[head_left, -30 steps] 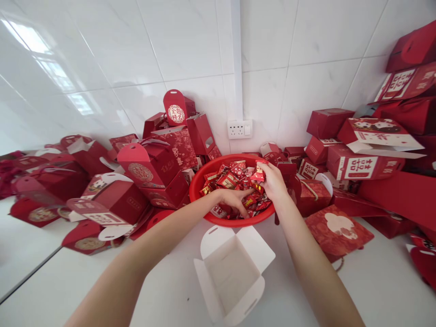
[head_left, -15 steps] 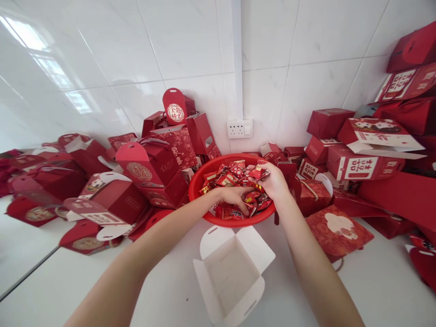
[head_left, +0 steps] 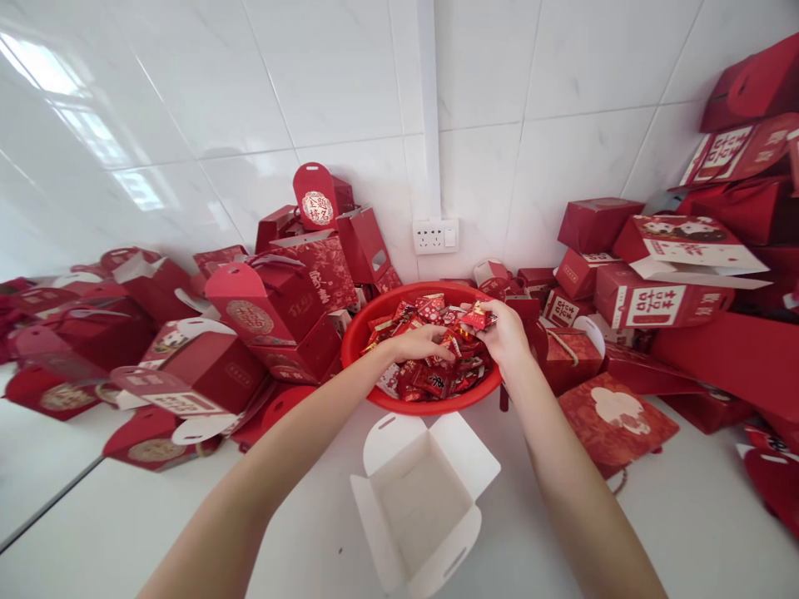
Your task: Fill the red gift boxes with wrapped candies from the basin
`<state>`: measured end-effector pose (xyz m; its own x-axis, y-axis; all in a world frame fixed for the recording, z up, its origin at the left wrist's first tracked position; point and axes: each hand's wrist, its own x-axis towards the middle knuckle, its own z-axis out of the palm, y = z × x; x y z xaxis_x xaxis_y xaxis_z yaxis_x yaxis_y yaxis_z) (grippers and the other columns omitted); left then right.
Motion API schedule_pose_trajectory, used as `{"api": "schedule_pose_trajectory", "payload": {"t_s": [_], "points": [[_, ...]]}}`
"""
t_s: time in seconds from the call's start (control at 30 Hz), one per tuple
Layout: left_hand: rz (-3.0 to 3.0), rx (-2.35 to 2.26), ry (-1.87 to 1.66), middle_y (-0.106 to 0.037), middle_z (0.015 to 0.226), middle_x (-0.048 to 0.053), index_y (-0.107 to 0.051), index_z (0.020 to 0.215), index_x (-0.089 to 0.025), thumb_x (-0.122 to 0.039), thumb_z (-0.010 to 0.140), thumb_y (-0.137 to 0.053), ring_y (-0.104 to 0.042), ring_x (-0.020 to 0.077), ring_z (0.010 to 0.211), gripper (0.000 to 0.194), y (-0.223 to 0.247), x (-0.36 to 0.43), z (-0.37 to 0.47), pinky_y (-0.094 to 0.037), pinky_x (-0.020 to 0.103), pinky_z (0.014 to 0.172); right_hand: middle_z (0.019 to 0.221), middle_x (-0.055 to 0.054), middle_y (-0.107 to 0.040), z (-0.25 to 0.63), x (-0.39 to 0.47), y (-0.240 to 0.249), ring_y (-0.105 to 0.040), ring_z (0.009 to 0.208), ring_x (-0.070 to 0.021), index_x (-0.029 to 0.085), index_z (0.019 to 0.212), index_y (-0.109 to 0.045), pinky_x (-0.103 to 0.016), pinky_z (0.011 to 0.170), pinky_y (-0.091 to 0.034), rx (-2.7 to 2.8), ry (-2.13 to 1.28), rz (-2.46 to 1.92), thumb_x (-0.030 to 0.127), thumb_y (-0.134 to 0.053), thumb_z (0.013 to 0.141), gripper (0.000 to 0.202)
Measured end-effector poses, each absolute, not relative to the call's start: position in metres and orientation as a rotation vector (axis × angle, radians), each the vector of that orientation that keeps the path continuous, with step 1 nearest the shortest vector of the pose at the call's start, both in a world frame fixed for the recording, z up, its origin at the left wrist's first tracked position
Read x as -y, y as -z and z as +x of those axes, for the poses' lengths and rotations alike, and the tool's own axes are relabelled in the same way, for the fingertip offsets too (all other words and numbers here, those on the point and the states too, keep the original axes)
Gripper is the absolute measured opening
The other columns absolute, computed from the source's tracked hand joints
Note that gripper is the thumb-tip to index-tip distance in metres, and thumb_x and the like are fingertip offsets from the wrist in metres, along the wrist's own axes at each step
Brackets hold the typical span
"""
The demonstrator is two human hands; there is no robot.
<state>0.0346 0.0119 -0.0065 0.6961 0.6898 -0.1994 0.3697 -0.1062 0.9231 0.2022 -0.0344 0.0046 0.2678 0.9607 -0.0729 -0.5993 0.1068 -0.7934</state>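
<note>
A red plastic basket [head_left: 437,407] by the wall holds many candies in red wrappers [head_left: 430,381]. Over its right side, my right hand [head_left: 504,333] is closed on wrapped candies [head_left: 478,317]. My left hand [head_left: 419,343] reaches in from the left, its fingers curled round a red-wrapped candy [head_left: 452,341] near the middle of the pile. In front of the basket stands an unfolded gift box [head_left: 426,507], white inside, its flaps spread outward and nothing inside it.
Red gift boxes [head_left: 268,299] are piled to the left of the basket. More boxes [head_left: 662,291] are stacked on the right, one with a rope handle [head_left: 565,348]. Behind is a tiled wall with a socket [head_left: 435,236].
My left hand has lifted slightly from lower in the pile and now has a candy in its fingers. The right hand stays above the basket's right side, still holding candies.
</note>
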Motion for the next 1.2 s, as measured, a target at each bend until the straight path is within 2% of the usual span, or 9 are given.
{"api": "schedule_pose_trajectory", "payload": {"t_s": [0.13,0.27,0.43,0.57,0.67,0.73,0.87,1.1,1.2], "points": [[1.526,-0.848,-0.354,-0.073,0.080,0.002,-0.068,0.089,-0.017,-0.035,0.070,-0.083,-0.067,0.0148,0.068,0.031,0.002,-0.009,0.035,-0.055,0.029,0.073,0.065,-0.001,-0.074,0.204,0.032,-0.002,-0.070,0.062,-0.0171,0.022,0.072,-0.057,-0.026,0.052,-0.057,0.534,-1.242,-0.837,0.017,-0.061,0.065,0.009],[1.274,-0.937,-0.329,-0.073,0.082,0.000,-0.067,0.093,-0.020,-0.029,0.073,-0.077,-0.068,0.0162,0.068,0.024,-0.004,-0.011,0.033,-0.056,0.031,0.070,0.065,-0.002,-0.074,0.203,0.031,0.000,-0.069,0.059,-0.0169,0.021,0.078,-0.060,-0.026,0.051,-0.056,0.539,-1.265,-0.843,0.018,-0.062,0.067,0.012],[1.277,-0.960,-0.436,-0.074,0.090,0.002,-0.066,0.112,-0.018,-0.007,0.061,-0.077,-0.073,0.0175,0.074,0.053,-0.010,-0.017,0.020,-0.058,0.032,0.077,0.064,-0.002,-0.075,0.203,0.031,-0.001,-0.069,0.056,-0.0172,0.021,0.078,-0.061,-0.026,0.050,-0.056,0.542,-1.282,-0.858,0.017,-0.059,0.067,0.012],[1.400,-1.067,-0.780,-0.073,0.097,0.007,-0.064,0.122,-0.017,-0.011,0.058,-0.085,-0.073,0.0209,0.082,0.068,-0.009,-0.024,0.011,-0.058,0.033,0.075,0.066,-0.002,-0.075,0.203,0.033,-0.003,-0.069,0.057,-0.0166,0.021,0.079,-0.062,-0.025,0.050,-0.056,0.564,-1.300,-0.875,0.016,-0.059,0.067,0.014],[1.452,-1.087,-1.003,-0.072,0.114,0.011,-0.066,0.119,-0.016,-0.018,0.052,-0.091,-0.071,0.0239,0.097,0.073,-0.007,-0.028,0.010,-0.058,0.035,0.084,0.064,-0.002,-0.074,0.203,0.034,-0.004,-0.069,0.057,-0.0170,0.021,0.077,-0.061,-0.025,0.050,-0.055,0.599,-1.329,-0.891,0.014,-0.061,0.065,0.014],[1.493,-1.061,-1.084,-0.073,0.115,0.012,-0.070,0.111,-0.014,-0.028,0.048,-0.095,-0.069,0.0271,0.105,0.070,-0.007,-0.028,0.011,-0.056,0.039,0.092,0.061,-0.001,-0.072,0.202,0.035,-0.005,-0.067,0.054,-0.0170,0.020,0.075,-0.063,-0.025,0.047,-0.054,0.638,-1.358,-0.901,0.014,-0.063,0.064,0.013],[1.591,-0.911,-1.150,-0.078,0.102,0.011,-0.078,0.097,-0.012,-0.047,0.048,-0.095,-0.071,0.0318,0.102,0.062,-0.010,-0.022,0.016,-0.054,0.046,0.097,0.059,-0.001,-0.071,0.199,0.037,-0.005,-0.064,0.050,-0.0177,0.019,0.076,-0.068,-0.025,0.041,-0.050,0.716,-1.403,-0.912,0.013,-0.065,0.063,0.014],[1.844,-0.758,-1.139,-0.074,0.120,0.014,-0.079,0.099,-0.014,-0.044,0.065,-0.088,-0.067,0.0315,0.116,0.046,-0.003,-0.015,0.028,-0.049,0.046,0.106,0.063,-0.002,-0.072,0.198,0.038,-0.006,-0.067,0.055,-0.0188,0.019,0.075,-0.068,-0.027,0.043,-0.053,0.734,-1.413,-0.919,0.023,-0.067,0.073,0.004],[1.922,-0.752,-1.035,-0.075,0.117,0.013,-0.078,0.106,-0.016,-0.041,0.070,-0.084,-0.068,0.0319,0.113,0.045,-0.001,-0.013,0.029,-0.051,0.047,0.102,0.062,-0.001,-0.070,0.199,0.039,-0.006,-0.065,0.055,-0.0172,0.020,0.074,-0.067,-0.025,0.044,-0.053,0.731,-1.405,-0.916,0.024,-0.070,0.073,0.005]]}}
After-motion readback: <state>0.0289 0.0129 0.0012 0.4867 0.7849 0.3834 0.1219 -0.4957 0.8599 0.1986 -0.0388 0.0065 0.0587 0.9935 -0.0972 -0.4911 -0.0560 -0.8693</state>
